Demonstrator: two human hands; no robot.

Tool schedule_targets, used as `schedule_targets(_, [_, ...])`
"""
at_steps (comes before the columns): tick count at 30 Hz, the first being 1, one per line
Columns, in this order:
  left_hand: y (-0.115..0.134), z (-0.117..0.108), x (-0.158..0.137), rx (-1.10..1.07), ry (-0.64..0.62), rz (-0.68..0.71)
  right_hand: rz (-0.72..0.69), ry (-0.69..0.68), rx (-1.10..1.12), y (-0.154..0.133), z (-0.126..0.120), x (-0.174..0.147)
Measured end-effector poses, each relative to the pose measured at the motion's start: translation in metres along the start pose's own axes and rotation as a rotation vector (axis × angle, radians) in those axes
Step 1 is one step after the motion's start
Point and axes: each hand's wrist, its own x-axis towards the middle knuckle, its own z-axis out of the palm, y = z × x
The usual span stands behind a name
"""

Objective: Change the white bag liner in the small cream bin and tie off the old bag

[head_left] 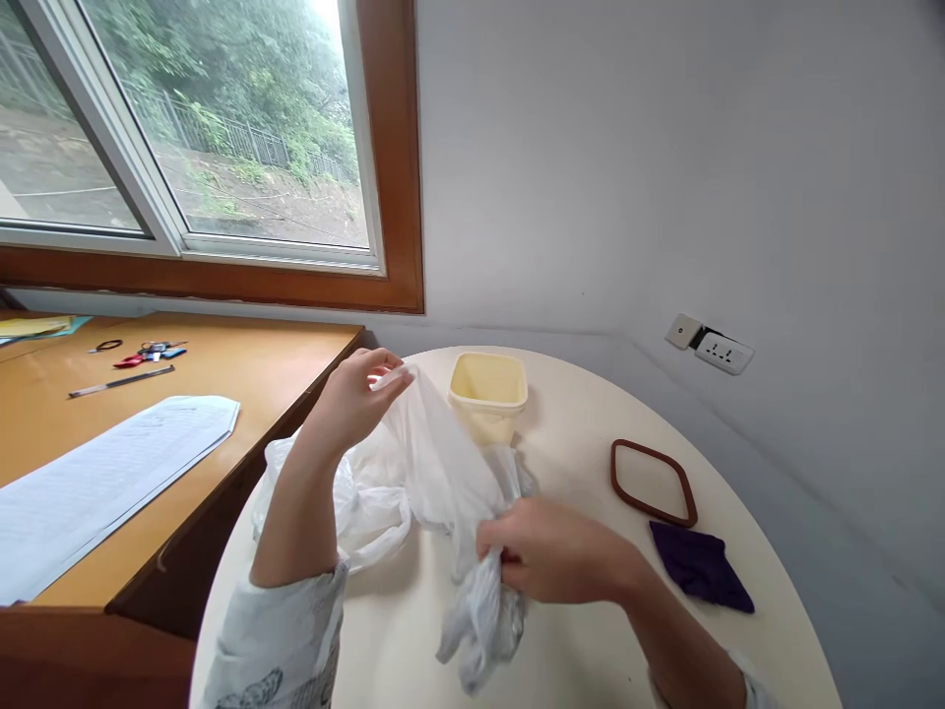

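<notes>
Stretched between my two hands is a thin white plastic bag [435, 443]. My left hand [361, 399] pinches its upper edge and holds it raised over the table. Lower and to the right, my right hand [538, 547] grips a gathered part of the bag, and a crumpled end hangs below the fingers. More crumpled white plastic [369, 512] lies on the table under my left forearm; I cannot tell whether it belongs to the same bag. Just behind the bag stands a pale yellow square tub [487, 399] without a lid, its lower part partly covered by plastic.
On the round cream table [591, 640], a brown rounded frame [690, 497] and a folded dark purple cloth [701, 566] lie at the right. A wooden desk [295, 345] adjoins at left, bearing papers [110, 483], a pen [122, 381] and keys [152, 353]. A wall socket [724, 352] is beyond.
</notes>
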Motion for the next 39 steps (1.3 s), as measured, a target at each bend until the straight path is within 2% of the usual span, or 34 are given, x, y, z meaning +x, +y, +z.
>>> schedule_targets(4, [0.002,-0.003,-0.002,-0.04,0.024,0.105,-0.068,0.163,0.488,0.009,-0.037,-0.012])
schedule_targets(7, [0.016,-0.004,-0.008,-0.127,0.051,0.191,-0.054,0.395,0.743,0.017,-0.057,-0.016])
schedule_targets(10, [0.035,-0.001,-0.017,-0.204,-0.061,0.267,0.035,0.582,0.922,0.021,-0.067,-0.011])
schedule_targets(13, [0.051,0.007,-0.025,-0.286,-0.268,0.301,0.099,0.615,0.996,0.017,-0.073,0.001])
schedule_targets(15, [0.058,0.014,-0.027,-0.328,-0.335,0.282,0.091,0.602,1.012,0.012,-0.075,0.01])
schedule_targets(17, [0.06,0.02,-0.028,-0.356,-0.352,0.237,0.064,0.581,1.049,0.008,-0.075,0.017])
schedule_targets(22, [0.056,0.03,-0.025,-0.415,-0.238,0.112,-0.072,0.523,1.242,0.003,-0.073,0.022])
schedule_targets(25, [0.052,0.03,-0.023,-0.484,-0.192,0.114,-0.12,0.493,1.23,0.002,-0.075,0.02])
schedule_targets(27, [0.048,0.028,-0.021,-0.516,-0.152,0.113,-0.098,0.486,1.205,0.005,-0.077,0.018])
schedule_targets(29, [0.044,0.022,-0.019,-0.546,-0.098,0.107,-0.03,0.547,1.217,0.013,-0.082,0.015])
schedule_targets(32, [0.036,0.011,-0.016,-0.592,0.033,0.078,0.096,0.756,1.272,0.031,-0.092,0.007])
schedule_targets(35, [0.028,0.001,-0.013,-0.632,0.181,0.052,0.087,0.935,1.256,0.05,-0.104,-0.004])
schedule_targets(39, [0.019,-0.007,-0.009,-0.747,0.295,0.042,0.043,0.936,1.205,0.064,-0.116,-0.021])
